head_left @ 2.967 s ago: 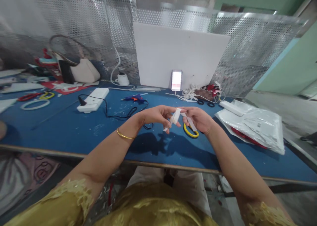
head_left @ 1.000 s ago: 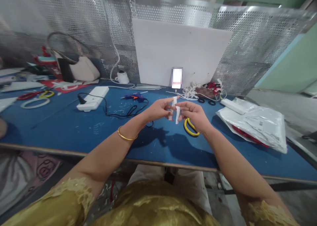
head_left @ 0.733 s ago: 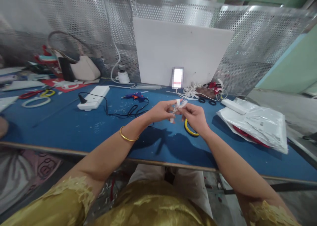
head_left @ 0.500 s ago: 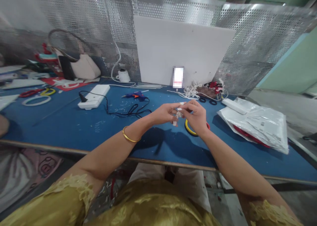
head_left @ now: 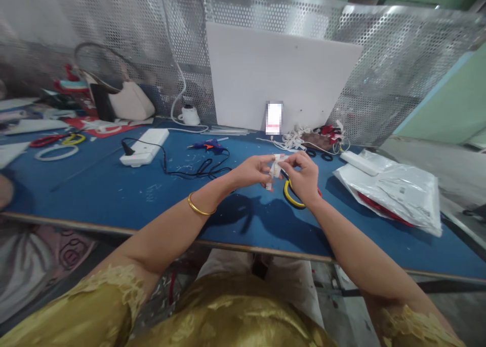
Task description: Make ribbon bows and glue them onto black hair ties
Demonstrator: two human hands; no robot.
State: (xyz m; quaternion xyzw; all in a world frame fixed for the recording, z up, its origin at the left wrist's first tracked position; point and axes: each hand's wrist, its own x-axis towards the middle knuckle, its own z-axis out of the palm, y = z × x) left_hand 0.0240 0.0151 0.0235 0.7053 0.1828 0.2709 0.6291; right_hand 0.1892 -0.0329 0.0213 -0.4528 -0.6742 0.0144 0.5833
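Observation:
Between my two hands is a small white strip [head_left: 276, 168], thin like paper or ribbon, folded or looped; its exact kind is unclear. My left hand [head_left: 255, 171] grips its left side, with the fingers partly behind it. The thumb and fingertips of my right hand [head_left: 302, 174] pinch its right edge. Both hands are held above the blue table. Scissors with yellow and red handles [head_left: 291, 195] lie just under my right hand, which hides part of them.
A blue glue gun [head_left: 208, 145] with a black cord lies left of my hands, near a white power strip [head_left: 146, 148]. A lit phone [head_left: 274, 118] leans on a white board [head_left: 283, 73]. Plastic-wrapped packets [head_left: 393, 190] lie at right. Another person's arm [head_left: 5, 190] shows at far left.
My right hand has shifted slightly to the right, and more of the white strip shows between the hands. Both hands still hold it.

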